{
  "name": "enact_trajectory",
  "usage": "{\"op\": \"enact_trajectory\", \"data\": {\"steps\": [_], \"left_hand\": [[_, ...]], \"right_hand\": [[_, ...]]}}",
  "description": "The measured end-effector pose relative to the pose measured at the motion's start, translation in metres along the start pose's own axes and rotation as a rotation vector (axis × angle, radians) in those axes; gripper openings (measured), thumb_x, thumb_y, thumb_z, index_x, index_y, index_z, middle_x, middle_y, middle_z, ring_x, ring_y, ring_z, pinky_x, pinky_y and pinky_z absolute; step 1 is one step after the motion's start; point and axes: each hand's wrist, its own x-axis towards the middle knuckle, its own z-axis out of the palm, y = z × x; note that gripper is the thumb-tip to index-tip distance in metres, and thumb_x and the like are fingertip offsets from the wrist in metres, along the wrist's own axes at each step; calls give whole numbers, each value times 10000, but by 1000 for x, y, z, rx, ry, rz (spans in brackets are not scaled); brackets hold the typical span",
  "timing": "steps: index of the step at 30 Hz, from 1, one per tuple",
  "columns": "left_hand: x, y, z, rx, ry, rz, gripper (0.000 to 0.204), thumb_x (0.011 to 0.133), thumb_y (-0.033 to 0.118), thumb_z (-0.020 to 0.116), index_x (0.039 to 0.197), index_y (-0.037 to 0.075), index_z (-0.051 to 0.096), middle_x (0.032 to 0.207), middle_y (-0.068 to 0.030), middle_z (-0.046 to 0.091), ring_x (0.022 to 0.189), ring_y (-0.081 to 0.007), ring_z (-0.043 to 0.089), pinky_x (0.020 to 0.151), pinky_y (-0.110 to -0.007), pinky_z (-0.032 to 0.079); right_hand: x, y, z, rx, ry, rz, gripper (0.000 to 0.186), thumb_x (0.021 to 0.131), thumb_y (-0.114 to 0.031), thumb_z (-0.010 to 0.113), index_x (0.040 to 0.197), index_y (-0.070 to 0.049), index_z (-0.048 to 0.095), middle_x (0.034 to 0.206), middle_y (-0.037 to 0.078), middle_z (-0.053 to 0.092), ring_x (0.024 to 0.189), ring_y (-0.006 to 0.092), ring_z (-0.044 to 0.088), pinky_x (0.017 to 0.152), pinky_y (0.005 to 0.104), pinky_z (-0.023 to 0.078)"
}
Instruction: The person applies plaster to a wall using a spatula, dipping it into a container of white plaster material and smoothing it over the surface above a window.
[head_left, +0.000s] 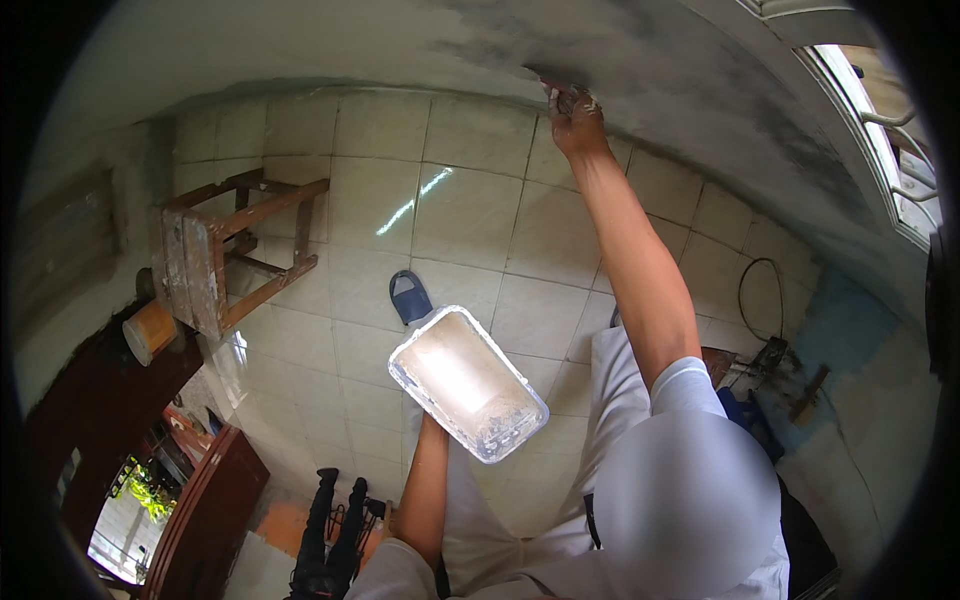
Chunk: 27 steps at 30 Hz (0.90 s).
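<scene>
My left hand (428,424), mostly hidden, holds a rectangular tray (462,380) from beneath; pale filler coats its rim and bottom. My right hand (576,120), smeared with white, is stretched up to the grey patchy wall (660,70), its fingers closed on a flat scraper (548,82) that touches the wall low down, near the tiled floor (470,220). One dark sandal (406,292) shows just beyond the tray.
A worn wooden stool (195,260) lies on its side at left, beside an orange-and-white bucket (150,330). A window with bars (905,150) is upper right. A cable and tools (770,355) lie at right. Another person's dark-clad legs (325,520) show near a wooden door (215,490).
</scene>
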Motion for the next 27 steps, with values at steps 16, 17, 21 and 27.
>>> {"op": "enact_trajectory", "data": {"steps": [16,17,21,27], "left_hand": [[4,0,48,-16,41,-26,708,959,520,533,1470,61,359,1235,-152,550,1169,-388,558,965,-566,502],[5,-1,44,-22,19,-28,720,956,530,532,1474,63,355,1243,-154,548,1182,-397,552,968,-569,500],[15,-7,36,-39,3,-52,739,949,551,533,1475,64,353,1272,-160,548,1189,-404,545,973,-561,497],[2,11,27,-37,-7,17,735,953,551,525,1477,66,351,1274,-161,561,1180,-404,550,969,-559,494]], "right_hand": [[-134,-43,7,-195,75,-199,237,1004,-171,519,1182,-15,527,1142,99,600,1040,229,590,927,384,520],[-102,-18,-13,-166,108,-116,237,1012,-170,513,1201,-28,513,1154,98,590,1052,234,584,921,390,524],[6,22,-71,-423,5,-16,199,1038,-120,442,1210,-33,493,1172,135,574,1059,256,583,913,390,534],[7,7,-3,-456,-209,-156,192,1026,-74,449,1175,38,491,1149,179,610,1074,293,615,899,365,548]]}}
